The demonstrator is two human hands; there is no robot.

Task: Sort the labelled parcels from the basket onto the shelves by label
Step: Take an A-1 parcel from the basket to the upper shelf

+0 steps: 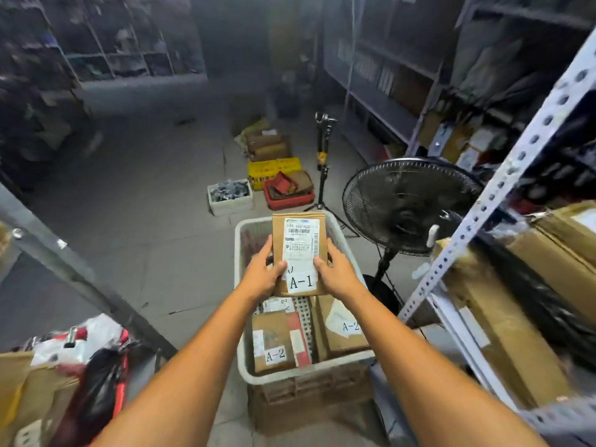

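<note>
Parcel A-1 (300, 253): held above basket (239, 304).
Left hand (263, 274): fingers clamped on left edge.
Right hand (337, 272): fingers clamped on right edge.
Basket contents: two A-2 parcels (274, 343).

You have one view only: a wide-angle camera on your head, facing forward and down, close over the basket (239, 246), with the shelf (503, 179) at its right edge.

Parcel A-1 (300, 240) held upright over the grey basket (239, 317). Left grip (263, 274) and right grip (337, 274) clasp its lower sides, thumbs on the front. In the basket: near A-2 parcel (274, 343), right A-2 parcel (343, 330). Black fan (409, 204) stands beside it.
</note>
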